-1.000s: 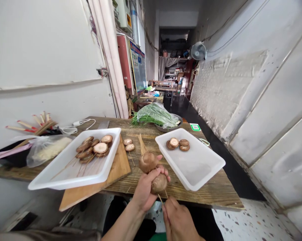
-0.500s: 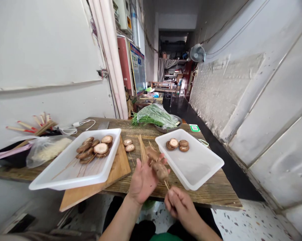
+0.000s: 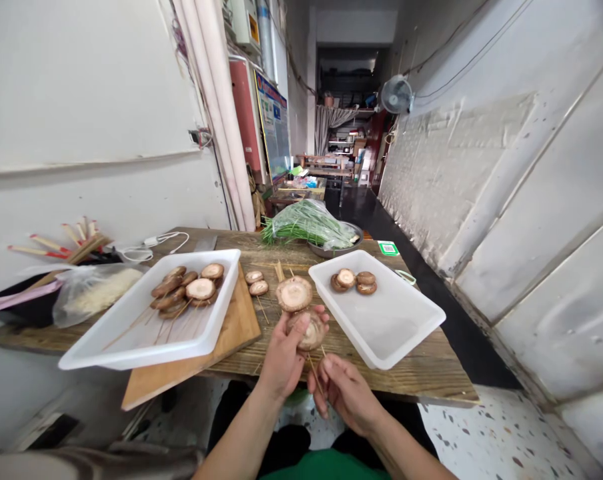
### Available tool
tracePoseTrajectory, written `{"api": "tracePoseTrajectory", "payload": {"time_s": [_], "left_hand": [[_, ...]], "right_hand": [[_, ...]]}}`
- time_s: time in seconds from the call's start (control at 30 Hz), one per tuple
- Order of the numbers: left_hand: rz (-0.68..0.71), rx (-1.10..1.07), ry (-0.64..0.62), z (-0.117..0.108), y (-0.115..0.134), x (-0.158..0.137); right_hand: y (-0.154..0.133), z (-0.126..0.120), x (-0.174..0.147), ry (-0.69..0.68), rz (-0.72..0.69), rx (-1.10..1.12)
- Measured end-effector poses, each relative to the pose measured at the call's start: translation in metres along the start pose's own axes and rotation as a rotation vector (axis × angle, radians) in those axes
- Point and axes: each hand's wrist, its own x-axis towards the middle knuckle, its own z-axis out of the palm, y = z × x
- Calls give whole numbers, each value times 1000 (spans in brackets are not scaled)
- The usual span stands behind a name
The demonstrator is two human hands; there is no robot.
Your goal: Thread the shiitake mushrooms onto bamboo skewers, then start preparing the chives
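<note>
well, the left hand (image 3: 284,357) is curled around the lower of two mushrooms on the mushroom skewer (image 3: 311,333), thumb across its front and fingertips showing at its right edge; the upper mushroom sits clear of the hand, just beyond the fingers, and both show their pale undersides. below the mushroom skewer the right hand (image 3: 344,393) pinches its thin sticks (image 3: 312,369), two of them visible, in the fingertips. just behind the mushroom skewer lies one bundle of sticks (image 3: 279,270), too overlapped to count. near it on the left are two loose mushrooms (image 3: 259,287) on the wooden table (image 3: 421,373), one thin stick pointing down from them. farther left of the mushroom skewer, one white tray (image 3: 226,300) rests partly on one cutting board (image 3: 246,327) and bears a heap of mushrooms (image 3: 200,289), at least seven, plus several sticks. to the right of the mushroom skewer stands a second tray (image 3: 386,327), with four mushrooms visible in its far part, set in two pairs. well beyond the mushroom skewer are one metal bowl (image 3: 352,241) and one bagged bunch of green stalks (image 3: 306,223), lying partly over the bowl.
</note>
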Motion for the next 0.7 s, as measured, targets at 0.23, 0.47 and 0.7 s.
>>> {"api": "tracePoseTrajectory", "payload": {"time_s": [0.23, 0.47, 0.7], "left_hand": [[31, 10, -18, -3, 17, 4], [38, 102, 120, -14, 30, 21], [-19, 138, 211, -44, 36, 49]], "right_hand": [[4, 8, -8, 37, -79, -262], [1, 15, -13, 15, 82, -259], [0, 12, -2, 82, 218, -235]]}}
